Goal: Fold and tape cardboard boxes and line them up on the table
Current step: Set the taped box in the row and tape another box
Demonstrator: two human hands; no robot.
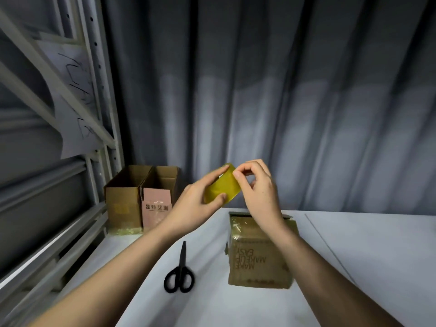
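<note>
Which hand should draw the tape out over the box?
Probably the right hand: its fingertips already pinch at the edge of the tape roll, directly above the box. The left hand grips the roll.

A yellowish translucent tape roll (220,186) is held up above the brown printed box (259,253), which stands closed on the white desk (365,256); two open boxes (141,199) sit left of and behind that box, side by side
</note>
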